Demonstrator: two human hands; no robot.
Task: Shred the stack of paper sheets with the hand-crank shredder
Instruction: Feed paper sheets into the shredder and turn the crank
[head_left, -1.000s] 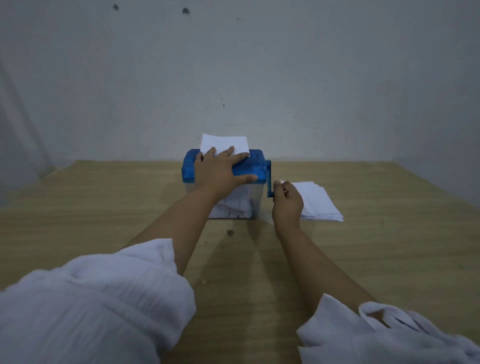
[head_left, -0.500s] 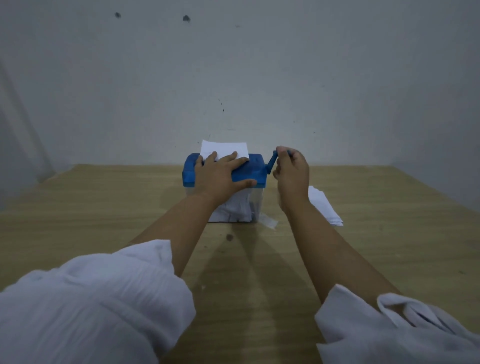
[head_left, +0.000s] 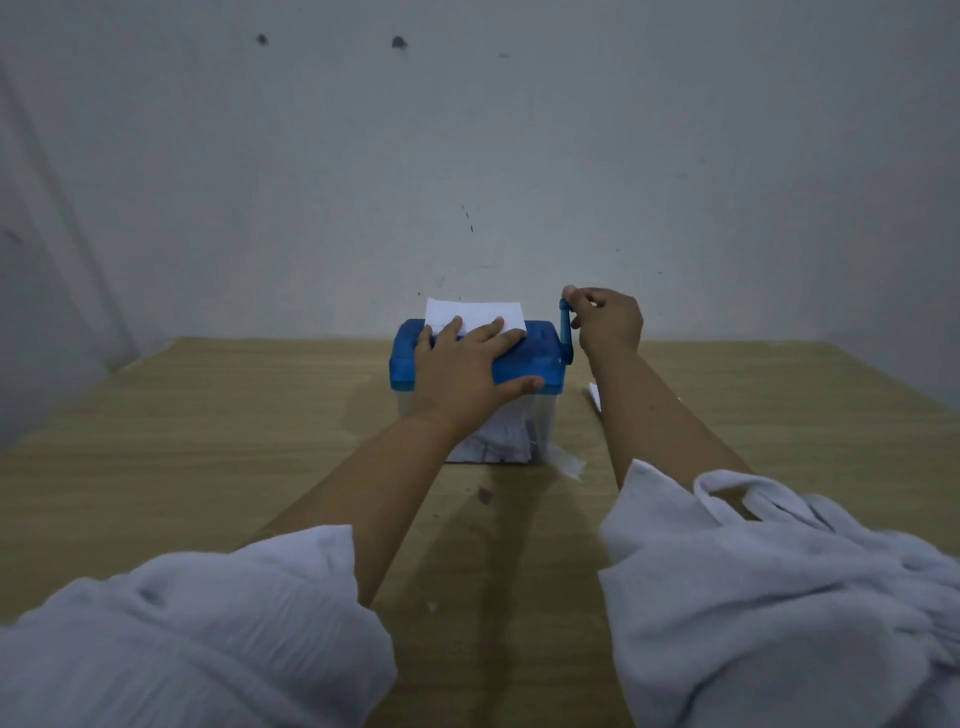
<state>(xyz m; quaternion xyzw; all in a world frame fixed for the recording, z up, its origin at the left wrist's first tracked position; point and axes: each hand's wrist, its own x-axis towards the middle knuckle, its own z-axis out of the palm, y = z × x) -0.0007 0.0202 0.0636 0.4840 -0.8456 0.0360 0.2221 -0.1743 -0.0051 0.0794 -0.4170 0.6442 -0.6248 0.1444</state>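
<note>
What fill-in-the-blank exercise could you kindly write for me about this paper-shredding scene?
1. The left hand rests flat on the ____ lid of the hand-crank shredder.
2. The right hand grips the shredder's ____, which points upward.
3. A sheet of paper sticks up from the slot, and the shredder stands on a ____ table.

Missing words: blue; crank; wooden.
</note>
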